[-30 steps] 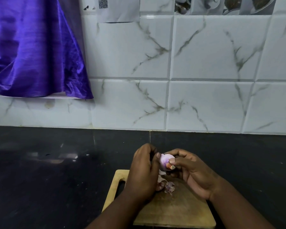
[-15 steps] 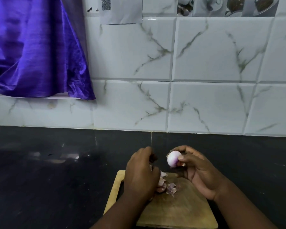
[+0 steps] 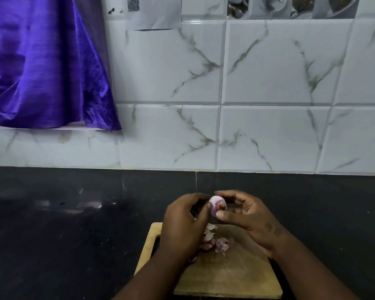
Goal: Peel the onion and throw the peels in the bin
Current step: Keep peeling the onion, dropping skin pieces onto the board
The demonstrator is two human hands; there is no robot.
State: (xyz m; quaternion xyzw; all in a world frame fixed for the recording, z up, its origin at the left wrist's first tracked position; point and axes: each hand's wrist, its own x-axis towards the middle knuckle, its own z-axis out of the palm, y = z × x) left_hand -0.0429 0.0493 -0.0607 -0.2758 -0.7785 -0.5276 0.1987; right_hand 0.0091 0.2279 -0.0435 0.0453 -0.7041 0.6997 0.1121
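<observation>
Small pale-purple peeled onion (image 3: 217,206) held above the far edge of the rectangular wooden cutting board (image 3: 225,276). Right hand (image 3: 250,221) pinches it between curled thumb and fingers; left hand (image 3: 185,224) grips its other side. Loose purple peels (image 3: 217,242) lie on the board.

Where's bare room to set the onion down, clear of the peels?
Bare: the near half of the cutting board, below the peels; the black counter left of the board and beyond the onion, up to the tiled wall. Crowded: the board's far end, with peels beside the left hand.
</observation>
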